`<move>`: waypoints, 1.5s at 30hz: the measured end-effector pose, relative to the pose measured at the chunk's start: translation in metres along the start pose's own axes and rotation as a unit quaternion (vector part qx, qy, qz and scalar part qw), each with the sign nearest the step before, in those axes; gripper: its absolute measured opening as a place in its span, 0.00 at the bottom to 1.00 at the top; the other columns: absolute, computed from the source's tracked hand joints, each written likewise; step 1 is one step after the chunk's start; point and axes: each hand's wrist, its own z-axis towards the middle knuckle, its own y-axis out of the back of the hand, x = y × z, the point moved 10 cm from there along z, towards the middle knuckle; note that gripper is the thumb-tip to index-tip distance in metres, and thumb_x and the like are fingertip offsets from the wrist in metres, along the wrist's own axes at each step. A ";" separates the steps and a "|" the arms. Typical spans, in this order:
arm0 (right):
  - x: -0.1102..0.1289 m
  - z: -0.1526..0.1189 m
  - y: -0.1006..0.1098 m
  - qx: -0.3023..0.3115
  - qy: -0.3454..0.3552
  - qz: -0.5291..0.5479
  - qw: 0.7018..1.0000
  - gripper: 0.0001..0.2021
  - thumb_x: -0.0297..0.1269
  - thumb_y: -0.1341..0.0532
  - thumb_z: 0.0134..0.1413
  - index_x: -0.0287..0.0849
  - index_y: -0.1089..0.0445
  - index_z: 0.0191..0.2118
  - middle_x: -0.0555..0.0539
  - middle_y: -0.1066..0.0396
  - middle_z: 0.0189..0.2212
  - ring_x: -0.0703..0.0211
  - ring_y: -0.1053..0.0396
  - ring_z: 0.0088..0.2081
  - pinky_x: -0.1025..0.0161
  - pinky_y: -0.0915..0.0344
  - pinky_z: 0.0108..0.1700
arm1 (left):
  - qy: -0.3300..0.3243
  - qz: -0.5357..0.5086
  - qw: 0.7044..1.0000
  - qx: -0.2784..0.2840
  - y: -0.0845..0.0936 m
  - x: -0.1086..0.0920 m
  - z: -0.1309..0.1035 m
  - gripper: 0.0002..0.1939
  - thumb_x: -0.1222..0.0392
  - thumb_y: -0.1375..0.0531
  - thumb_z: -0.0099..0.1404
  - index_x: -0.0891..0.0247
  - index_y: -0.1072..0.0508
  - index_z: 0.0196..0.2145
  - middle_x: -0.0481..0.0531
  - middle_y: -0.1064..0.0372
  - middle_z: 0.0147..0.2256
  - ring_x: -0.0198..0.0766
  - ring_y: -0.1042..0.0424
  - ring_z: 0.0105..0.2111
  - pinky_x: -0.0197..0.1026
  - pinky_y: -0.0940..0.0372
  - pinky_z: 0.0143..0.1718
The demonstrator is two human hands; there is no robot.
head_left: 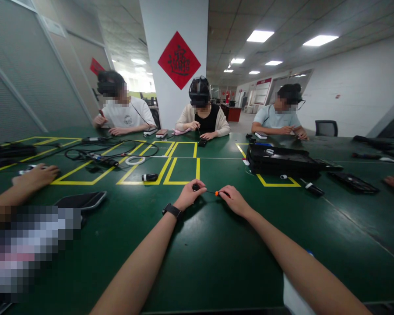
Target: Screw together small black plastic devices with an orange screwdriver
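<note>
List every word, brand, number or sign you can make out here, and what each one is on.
Nothing reads surely enough to quote.
Red diamond-shaped paper sign on the white pillar: dark, dense Chinese-style writing, too blurred to read.
White T-shirt, at left across the table: round chest print, too small.
Red-and-white wall board: blurred.
Short black cylinder on the green table: pale marks, too small.

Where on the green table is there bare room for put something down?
Bare: the green table between the left forearm and right forearm; also inside the small yellow-taped rectangle just beyond the left hand. Crowded: around the black cables at left and the black trays at right.
</note>
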 end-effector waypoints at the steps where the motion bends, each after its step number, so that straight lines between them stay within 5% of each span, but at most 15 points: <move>1: 0.000 0.000 -0.001 0.003 0.003 -0.003 1.000 0.11 0.36 0.50 0.57 0.41 0.31 0.34 0.47 0.33 0.33 0.59 0.38 0.38 0.60 0.43 0.44 | 0.000 -0.001 1.000 0.001 0.000 0.000 0.000 0.12 0.53 0.41 0.54 0.64 0.32 0.33 0.48 0.33 0.31 0.34 0.34 0.32 0.38 0.40 0.37; 11: 0.003 -0.001 0.005 -0.022 0.003 0.009 1.000 0.07 0.35 0.40 0.48 0.41 0.35 0.35 0.48 0.34 0.35 0.59 0.39 0.38 0.61 0.41 0.41 | 0.006 0.000 1.000 -0.004 -0.002 0.001 -0.001 0.14 0.50 0.41 0.53 0.64 0.32 0.32 0.48 0.33 0.29 0.33 0.35 0.30 0.37 0.40 0.34; 19: 0.001 0.000 -0.001 0.002 0.005 0.006 1.000 0.12 0.36 0.51 0.59 0.41 0.32 0.34 0.47 0.33 0.33 0.60 0.39 0.39 0.60 0.43 0.44 | 0.004 0.000 1.000 0.000 -0.002 0.000 0.000 0.13 0.52 0.40 0.53 0.64 0.32 0.32 0.48 0.33 0.30 0.33 0.35 0.30 0.37 0.40 0.35; 34: 0.008 -0.001 0.006 -0.039 0.029 0.001 0.999 0.07 0.38 0.43 0.52 0.42 0.34 0.36 0.47 0.34 0.35 0.58 0.40 0.39 0.60 0.43 0.43 | 0.057 -0.067 0.996 -0.013 -0.002 0.010 0.001 0.17 0.47 0.47 0.57 0.65 0.30 0.31 0.49 0.33 0.27 0.33 0.34 0.28 0.36 0.40 0.35; 39: 0.011 0.000 0.002 -0.019 0.035 -0.015 0.999 0.14 0.36 0.54 0.60 0.41 0.32 0.36 0.46 0.33 0.34 0.59 0.40 0.41 0.59 0.45 0.47 | 0.060 -0.099 0.993 0.003 -0.006 0.014 0.001 0.18 0.49 0.48 0.59 0.65 0.30 0.38 0.50 0.32 0.29 0.33 0.33 0.28 0.37 0.38 0.34; 45: 0.008 0.000 0.002 -0.023 0.030 -0.010 0.999 0.07 0.35 0.46 0.55 0.41 0.33 0.37 0.46 0.34 0.35 0.58 0.40 0.41 0.59 0.44 0.45 | 0.057 -0.085 0.995 0.001 -0.004 0.014 0.001 0.18 0.51 0.49 0.60 0.64 0.32 0.43 0.51 0.32 0.31 0.34 0.33 0.29 0.38 0.38 0.35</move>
